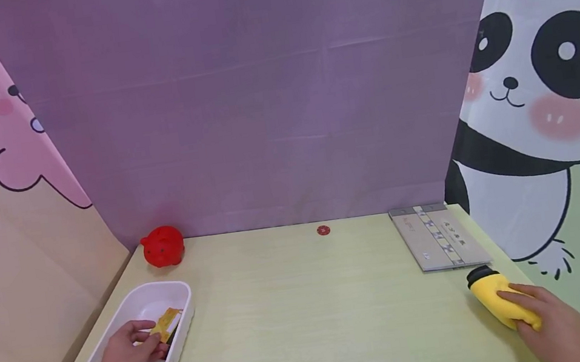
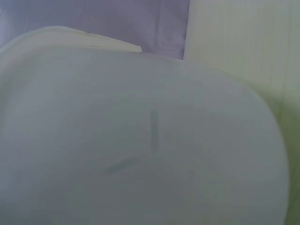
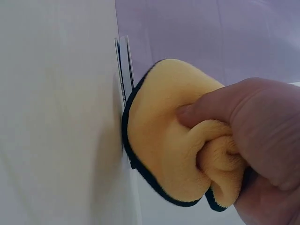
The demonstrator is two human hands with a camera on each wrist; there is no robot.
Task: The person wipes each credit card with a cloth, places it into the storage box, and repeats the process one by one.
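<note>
In the head view, my left hand reaches into a white plastic basket at the left of the table and pinches a small yellow packet with a pale patch. A small dark item, partly hidden by the fingers, lies beside the packet. The basket's pale wall fills most of the left wrist view, which hides that hand. At the table's right side my right hand grips a bunched yellow cloth with black edging. The right wrist view shows the thumb pressed on the fluffy cloth.
A red pig figure stands at the back left corner, behind the basket. A flat grey book with a patterned band lies at the back right, just beyond the cloth. Near the table's rear edge is a small red disc. Printed curtains surround the table.
</note>
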